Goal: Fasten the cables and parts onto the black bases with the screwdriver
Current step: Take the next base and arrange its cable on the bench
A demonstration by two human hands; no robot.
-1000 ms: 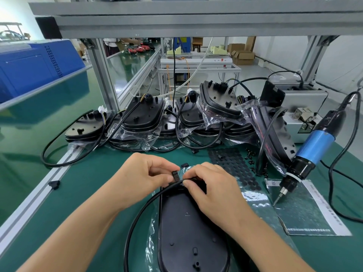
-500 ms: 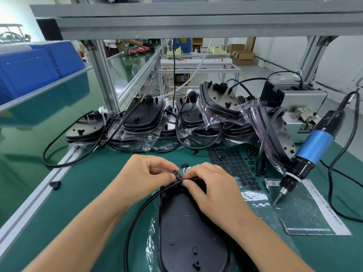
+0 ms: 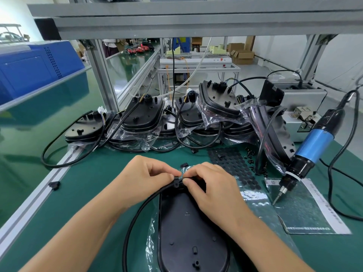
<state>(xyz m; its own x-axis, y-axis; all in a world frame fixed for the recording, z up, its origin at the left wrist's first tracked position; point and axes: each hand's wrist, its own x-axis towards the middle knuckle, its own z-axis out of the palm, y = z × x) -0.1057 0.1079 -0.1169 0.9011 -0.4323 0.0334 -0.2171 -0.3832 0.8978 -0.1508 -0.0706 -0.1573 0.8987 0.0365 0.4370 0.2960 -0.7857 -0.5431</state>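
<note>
A black oval base point(image 3: 186, 230) lies lengthwise in front of me on a clear plastic bag. A black cable point(image 3: 137, 213) curves from its far end down to the left. My left hand point(image 3: 143, 179) pinches a small black clip point(image 3: 177, 178) on the cable at the base's far end. My right hand point(image 3: 212, 191) presses fingertips against the same clip and cable from the right. The blue and black electric screwdriver point(image 3: 310, 152) hangs tip-down at the right, held by neither hand.
Several black bases in plastic bags with cables point(image 3: 149, 122) are piled along the back. A black dotted mat point(image 3: 233, 165) and loose screws point(image 3: 250, 158) lie right of my hands. A grey screw feeder point(image 3: 302, 107) stands back right. An aluminium rail point(image 3: 39, 191) borders the green mat at left.
The clip has come down from between my fingertips onto the cable at the base's end; both hands have closed slightly tighter around it.
</note>
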